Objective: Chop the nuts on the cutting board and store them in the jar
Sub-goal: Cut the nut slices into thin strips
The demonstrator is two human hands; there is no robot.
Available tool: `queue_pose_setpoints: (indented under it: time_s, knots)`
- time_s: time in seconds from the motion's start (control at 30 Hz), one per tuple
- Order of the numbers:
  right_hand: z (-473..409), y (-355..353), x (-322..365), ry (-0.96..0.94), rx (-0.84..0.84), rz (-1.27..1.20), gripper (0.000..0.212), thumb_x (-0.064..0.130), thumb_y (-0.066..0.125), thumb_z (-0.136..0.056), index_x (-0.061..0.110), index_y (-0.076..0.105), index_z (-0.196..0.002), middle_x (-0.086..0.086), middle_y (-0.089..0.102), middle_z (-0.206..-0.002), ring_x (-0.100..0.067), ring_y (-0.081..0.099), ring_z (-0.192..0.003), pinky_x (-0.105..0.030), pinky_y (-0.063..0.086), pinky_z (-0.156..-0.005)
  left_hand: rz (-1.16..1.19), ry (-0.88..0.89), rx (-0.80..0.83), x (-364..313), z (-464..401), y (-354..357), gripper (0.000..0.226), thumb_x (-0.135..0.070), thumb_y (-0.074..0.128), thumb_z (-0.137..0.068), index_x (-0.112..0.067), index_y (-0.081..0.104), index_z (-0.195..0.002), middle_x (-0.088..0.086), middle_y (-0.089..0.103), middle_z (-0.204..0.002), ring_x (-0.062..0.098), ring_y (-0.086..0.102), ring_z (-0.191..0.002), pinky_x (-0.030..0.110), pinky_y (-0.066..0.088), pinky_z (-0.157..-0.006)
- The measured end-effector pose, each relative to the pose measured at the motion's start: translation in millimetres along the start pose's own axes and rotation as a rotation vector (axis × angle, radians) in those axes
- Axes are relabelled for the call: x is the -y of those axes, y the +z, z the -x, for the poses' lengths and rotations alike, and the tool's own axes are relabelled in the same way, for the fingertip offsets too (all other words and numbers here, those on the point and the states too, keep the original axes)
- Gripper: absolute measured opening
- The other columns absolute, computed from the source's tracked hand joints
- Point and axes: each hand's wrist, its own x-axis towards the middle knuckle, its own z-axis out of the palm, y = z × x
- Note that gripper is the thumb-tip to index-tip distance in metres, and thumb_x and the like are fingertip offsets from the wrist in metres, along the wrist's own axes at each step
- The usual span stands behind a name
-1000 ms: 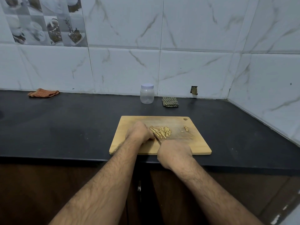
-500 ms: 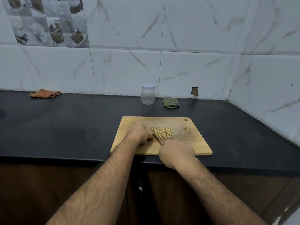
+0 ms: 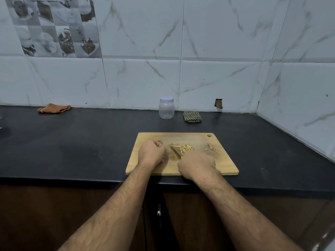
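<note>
Nuts, pale and already cut into thin slivers (image 3: 184,147), lie in a small heap near the middle of the rectangular wooden cutting board (image 3: 224,160), which sits at the near edge of the black tabletop (image 3: 81,145). A few small nut bits (image 3: 210,145) lie apart toward the board's far right corner. The right hand (image 3: 196,164) has its fingers curled round the handle of a knife whose short blade (image 3: 176,151) rests on the board just left of the slivers. The left hand (image 3: 151,153) rests on the board's left part with fingers curled in; a small brown nut (image 3: 159,141) shows at its fingertips, seemingly pinched. The clear plastic jar with a white lid (image 3: 166,107), lid on, stands far back by the tiled wall, with a folded green checked cloth (image 3: 192,116) just to its right and a crumpled orange cloth (image 3: 54,108) well to the left.
</note>
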Motion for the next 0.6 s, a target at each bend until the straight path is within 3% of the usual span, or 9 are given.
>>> queue_pose_setpoints:
  time_s: [0.13, 0.27, 0.4, 0.47, 0.6]
  knots:
    - [-3.9, -1.7, -5.7, 0.046, 0.008, 0.009, 0.025, 0.02, 0.045, -0.098, 0.015, 0.066, -0.111, -0.002, 0.056, -0.094, -0.02, 0.054, -0.084, -0.031, 0.045, -0.069, 0.004, 0.009, -0.012, 0.3, 0.3, -0.7, 0.019, -0.015, 0.049, -0.086, -0.018, 0.062, -0.071, 0.004, 0.071, -0.063, 0.012, 0.058, -0.045, 0.03, 0.056, -0.066]
    - [-5.3, -6.4, -10.7, 0.083, -0.018, -0.029, 0.026, 0.018, 0.045, -0.098, 0.014, 0.066, -0.111, -0.004, 0.064, -0.114, -0.023, 0.061, -0.102, -0.032, 0.046, -0.074, 0.043, -0.005, -0.051, -0.3, 1.1, -1.0, 0.017, -0.01, 0.049, -0.084, -0.02, 0.061, -0.076, -0.002, 0.069, -0.065, 0.011, 0.059, -0.047, 0.025, 0.052, -0.06]
    - [-6.9, -4.3, -5.0, 0.043, -0.024, -0.038, 0.028, 0.022, 0.044, -0.1, 0.014, 0.067, -0.113, -0.005, 0.062, -0.11, -0.022, 0.058, -0.099, -0.031, 0.045, -0.076, 0.038, 0.026, -0.147, 5.7, -5.0, -8.0, 0.003, -0.019, 0.064, -0.088, -0.021, 0.064, -0.086, -0.008, 0.069, -0.084, 0.017, 0.066, -0.082, 0.027, 0.044, -0.069]
    - [-10.0, -1.0, -4.1, 0.041, -0.006, -0.047, 0.027, 0.024, 0.044, -0.099, 0.014, 0.067, -0.11, -0.002, 0.06, -0.1, -0.02, 0.053, -0.088, -0.03, 0.046, -0.074, -0.011, 0.034, -0.195, 9.4, -10.9, -14.9, 0.008, -0.025, 0.067, -0.089, -0.019, 0.064, -0.094, -0.007, 0.066, -0.092, 0.018, 0.062, -0.094, 0.026, 0.041, -0.073]
    - [-18.9, 3.0, -2.1, 0.046, -0.011, -0.097, 0.026, 0.025, 0.043, -0.099, 0.015, 0.067, -0.105, 0.0, 0.06, -0.093, -0.02, 0.057, -0.085, -0.03, 0.046, -0.07, -0.168, 0.051, -0.223, 11.0, -22.6, -23.9, 0.027, -0.024, 0.063, -0.09, -0.026, 0.064, -0.117, -0.004, 0.064, -0.115, 0.02, 0.059, -0.107, 0.03, 0.044, -0.078]
